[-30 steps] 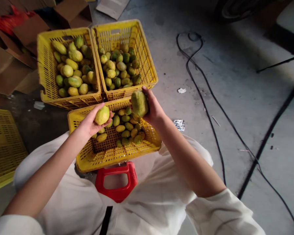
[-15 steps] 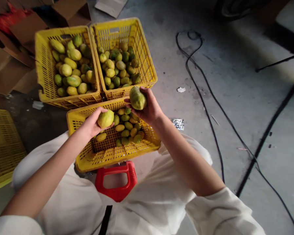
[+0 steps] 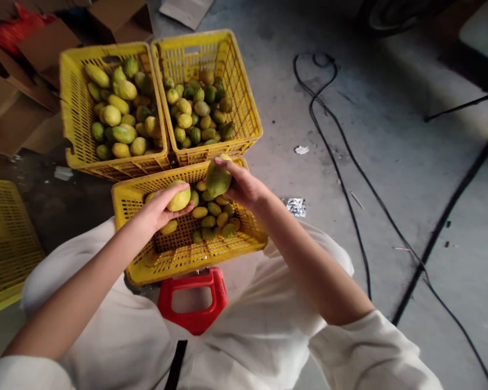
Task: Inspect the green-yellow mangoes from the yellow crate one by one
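My left hand is wrapped round a smooth yellow-green fruit, its thumb over the top. To its right, my right hand grips a larger, darker green fruit, which is tilted, with a yellow patch at its upper end. Both hands are above the near yellow crate, and the two fruits are apart. Several smaller green and yellow fruits lie in that crate, mostly on its right side. My hands hide part of its contents.
Behind it stand a left yellow crate and a right yellow crate, both holding fruit. Another yellow crate is at far left, below cardboard boxes. A red plastic handle is between my knees. Black cables cross the floor.
The left hand has moved slightly right with its fruit, its thumb now over the top. The right hand has turned the green fruit and brought it slightly left and nearer the other fruit.
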Demonstrator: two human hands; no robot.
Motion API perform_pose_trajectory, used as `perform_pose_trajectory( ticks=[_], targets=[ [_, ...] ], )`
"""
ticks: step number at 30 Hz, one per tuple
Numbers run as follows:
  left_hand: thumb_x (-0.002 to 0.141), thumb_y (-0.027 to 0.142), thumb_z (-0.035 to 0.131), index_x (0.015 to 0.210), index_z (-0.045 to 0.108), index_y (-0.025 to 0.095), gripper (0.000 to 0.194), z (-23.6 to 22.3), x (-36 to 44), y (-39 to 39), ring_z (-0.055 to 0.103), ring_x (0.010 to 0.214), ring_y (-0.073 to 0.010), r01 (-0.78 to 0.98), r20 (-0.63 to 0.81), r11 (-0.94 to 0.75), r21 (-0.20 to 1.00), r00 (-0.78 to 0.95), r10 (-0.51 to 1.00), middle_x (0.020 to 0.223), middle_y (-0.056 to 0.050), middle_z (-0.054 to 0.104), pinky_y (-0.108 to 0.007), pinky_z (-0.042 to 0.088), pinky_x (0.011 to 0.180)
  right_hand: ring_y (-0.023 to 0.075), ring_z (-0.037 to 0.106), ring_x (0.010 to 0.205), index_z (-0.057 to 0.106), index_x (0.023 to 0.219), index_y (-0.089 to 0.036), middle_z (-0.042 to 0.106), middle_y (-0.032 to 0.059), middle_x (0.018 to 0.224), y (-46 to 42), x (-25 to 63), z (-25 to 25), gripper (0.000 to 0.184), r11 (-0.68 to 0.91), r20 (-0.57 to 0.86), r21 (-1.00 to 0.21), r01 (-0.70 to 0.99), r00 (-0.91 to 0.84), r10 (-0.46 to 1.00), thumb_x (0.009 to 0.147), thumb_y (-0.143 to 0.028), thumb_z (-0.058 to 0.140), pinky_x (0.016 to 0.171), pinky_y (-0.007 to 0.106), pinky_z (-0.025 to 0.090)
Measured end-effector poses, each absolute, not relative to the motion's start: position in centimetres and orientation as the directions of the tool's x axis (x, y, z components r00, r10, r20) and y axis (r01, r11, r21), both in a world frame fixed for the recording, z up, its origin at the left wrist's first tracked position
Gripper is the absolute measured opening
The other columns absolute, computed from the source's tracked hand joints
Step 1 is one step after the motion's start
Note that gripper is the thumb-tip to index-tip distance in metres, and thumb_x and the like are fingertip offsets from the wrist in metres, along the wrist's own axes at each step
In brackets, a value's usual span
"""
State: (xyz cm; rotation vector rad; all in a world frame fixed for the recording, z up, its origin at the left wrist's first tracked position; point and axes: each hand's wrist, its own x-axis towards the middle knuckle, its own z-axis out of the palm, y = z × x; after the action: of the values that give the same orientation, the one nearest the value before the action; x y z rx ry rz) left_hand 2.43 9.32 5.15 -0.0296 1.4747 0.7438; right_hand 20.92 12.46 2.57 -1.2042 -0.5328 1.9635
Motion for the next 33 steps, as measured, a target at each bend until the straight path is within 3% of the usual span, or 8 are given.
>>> perform_pose_trajectory(
  ticks=[6, 10, 16, 22, 27, 33],
  targets=[
    [0.101, 0.029, 0.08, 0.114, 0.076, 0.012, 0.022, 4.7, 1.9, 9.5, 0.074, 0.057, -0.0217, -0.536, -0.921, 0.771, 0.344, -0.034, 0.387, 0.08, -0.011, 0.08, -0.025, 0.058, 0.047, 0.0271, 0.086, 0.104, 0.072, 0.104, -0.023, 0.085, 0.0051, 0.099, 12.2, 20.9, 2.0, 0.032, -0.636, -0.581, -0.672, -0.38, -0.262, 0.77, 0.085, -0.036, 0.095, 0.101, 0.041, 0.073],
    [0.102, 0.029, 0.079, 0.113, 0.075, 0.016, 0.018, 4.6, 1.9, 9.5, 0.07, 0.057, -0.0194, -0.533, -0.914, 0.755, 0.382, -0.098, 0.393, 0.079, -0.007, 0.077, -0.024, 0.057, 0.049, 0.0295, 0.085, 0.112, 0.07, 0.106, -0.026, 0.084, 0.0036, 0.104, 12.4, 21.1, 1.8, 0.035, -0.623, -0.588, -0.669, -0.406, -0.223, 0.777, 0.084, -0.04, 0.093, 0.098, 0.045, 0.075],
    [0.105, 0.024, 0.072, 0.116, 0.073, 0.016, 0.014, 4.9, 2.3, 9.5, 0.072, 0.057, -0.0208, -0.563, -0.932, 0.756, 0.334, -0.078, 0.354, 0.08, -0.008, 0.077, -0.027, 0.062, 0.051, 0.0314, 0.083, 0.119, 0.069, 0.104, -0.028, 0.085, 0.0036, 0.102, 12.5, 20.9, 2.2, 0.027, -0.625, -0.607, -0.646, -0.438, -0.202, 0.769, 0.093, -0.048, 0.082, 0.102, 0.049, 0.074],
    [0.108, 0.044, 0.067, 0.125, 0.075, 0.012, 0.037, 4.3, 1.7, 9.5, 0.073, 0.055, -0.0254, -0.595, -0.955, 0.775, 0.213, 0.041, 0.294, 0.086, -0.018, 0.082, -0.031, 0.059, 0.045, 0.0313, 0.084, 0.114, 0.068, 0.115, -0.03, 0.084, 0.0026, 0.104, 12.8, 21.3, 1.0, 0.038, -0.62, -0.614, -0.635, -0.461, -0.187, 0.767, 0.089, -0.051, 0.087, 0.097, 0.052, 0.076],
    [0.107, 0.047, 0.066, 0.123, 0.075, 0.015, 0.037, 4.1, 1.5, 9.8, 0.064, 0.046, -0.0208, -0.568, -0.94, 0.781, 0.258, 0.037, 0.338, 0.082, -0.016, 0.081, -0.023, 0.042, 0.035, 0.0318, 0.084, 0.115, 0.068, 0.116, -0.029, 0.084, 0.0036, 0.106, 12.9, 21.3, 0.9, 0.043, -0.641, -0.627, -0.606, -0.471, -0.213, 0.749, 0.087, -0.051, 0.091, 0.096, 0.05, 0.076],
    [0.094, 0.033, 0.086, 0.12, 0.075, 0.018, 0.032, 4.6, 1.6, 9.6, 0.073, 0.057, -0.021, -0.571, -0.912, 0.743, 0.349, -0.023, 0.41, 0.081, -0.007, 0.076, -0.022, 0.053, 0.042, 0.0311, 0.083, 0.115, 0.071, 0.116, -0.027, 0.084, 0.0042, 0.104, 12.3, 21.0, 1.2, 0.042, -0.625, -0.576, -0.662, -0.414, -0.253, 0.778, 0.09, -0.055, 0.088, 0.096, 0.044, 0.074]
  ],
)
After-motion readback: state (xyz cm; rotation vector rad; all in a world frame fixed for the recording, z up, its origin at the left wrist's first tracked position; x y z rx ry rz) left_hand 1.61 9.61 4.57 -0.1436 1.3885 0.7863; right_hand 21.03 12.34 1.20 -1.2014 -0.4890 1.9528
